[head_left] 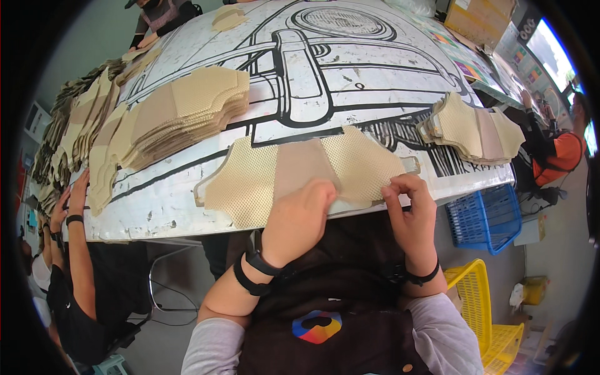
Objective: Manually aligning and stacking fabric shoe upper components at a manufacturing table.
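Observation:
In front of me a cut mesh fabric panel, beige with a smooth tan middle strip, lies on the table near its front edge. My left hand is closed at the panel's near edge, over the tan strip, its fingertips partly hidden. With thumb and forefinger pinched together, my right hand grips the near right edge of the same panel. A thin pale edging shows at the panel's left and right ends.
Stacks of similar panels stand left and right on the printed white table. Co-workers are at the left, far left and right. A blue basket and a yellow basket stand below the table at right.

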Motion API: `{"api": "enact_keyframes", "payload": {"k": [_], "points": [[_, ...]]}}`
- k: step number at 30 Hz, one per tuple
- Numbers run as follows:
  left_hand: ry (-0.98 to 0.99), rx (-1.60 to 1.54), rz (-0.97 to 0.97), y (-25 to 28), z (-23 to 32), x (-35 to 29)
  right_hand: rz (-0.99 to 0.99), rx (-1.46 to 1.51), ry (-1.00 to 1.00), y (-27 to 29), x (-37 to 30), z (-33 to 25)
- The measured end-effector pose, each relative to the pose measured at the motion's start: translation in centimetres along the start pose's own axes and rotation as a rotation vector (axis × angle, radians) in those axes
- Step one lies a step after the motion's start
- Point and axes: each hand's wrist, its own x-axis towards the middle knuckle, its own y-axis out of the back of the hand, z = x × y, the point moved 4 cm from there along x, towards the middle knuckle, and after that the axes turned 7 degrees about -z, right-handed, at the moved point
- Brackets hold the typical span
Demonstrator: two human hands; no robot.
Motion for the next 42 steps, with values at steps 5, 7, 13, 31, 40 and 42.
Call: {"api": "enact_keyframes", "payload": {"k": [5, 7, 13, 31, 40, 42], "points": [[0.143, -0.337, 0.013, 1.1, -1.5, 0.6, -0.028, -0.006, 0.006, -0.4, -0.2, -0.1], [-0.058, -0.291, -0.074, 0.8, -1.1, 0.8, 0.016, 0.059, -0.038, -0.2, -0.5, 0.3], [-0.134, -0.136, -0.176, 0.4, -0.2, 0.9, -0.056, 0.085, -0.098, 0.1, -0.7, 0.9], [-0.223, 0.184, -0.309, 0.1, 0.9, 0.9, -0.129, -0.057, -0.054, 0.3, -1.1, 1.0], [-0.186, 0.204, -0.338, 0.1, 0.7, 1.1, -0.214, -0.373, 0.388, 0.3, -0.2, -2.6], [-0.197, 0.226, -0.328, 0.0, 0.7, 1.1, -0.269, -0.362, 0.389, -0.5, -0.6, -2.4]]}}
